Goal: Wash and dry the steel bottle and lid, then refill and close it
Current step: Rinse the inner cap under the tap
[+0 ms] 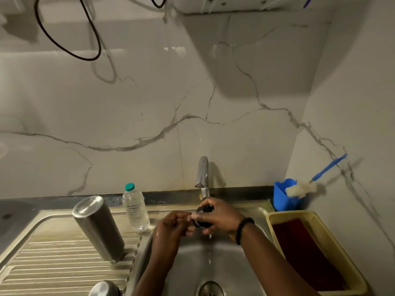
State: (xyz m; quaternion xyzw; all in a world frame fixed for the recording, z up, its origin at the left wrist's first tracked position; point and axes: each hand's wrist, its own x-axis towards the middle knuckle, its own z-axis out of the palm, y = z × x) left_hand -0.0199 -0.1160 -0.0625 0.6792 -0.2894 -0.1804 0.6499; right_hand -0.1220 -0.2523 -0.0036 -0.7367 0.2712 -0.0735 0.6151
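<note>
Plastic bottle (136, 208) stands beside steel bottle (98, 228).

The steel bottle (98, 228) is brushed, matt metal. The sink (230, 263) is dull wet steel with a ribbed drainboard. The water bottle (136, 210) is clear plastic. The wall (149, 92) is glossy marble-like tile. The basket (333, 238) is yellow plastic.

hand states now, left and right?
Left hand: fingers curled, fingertips on the small black bottle lid.
Right hand: grip closed around that lid.
</note>
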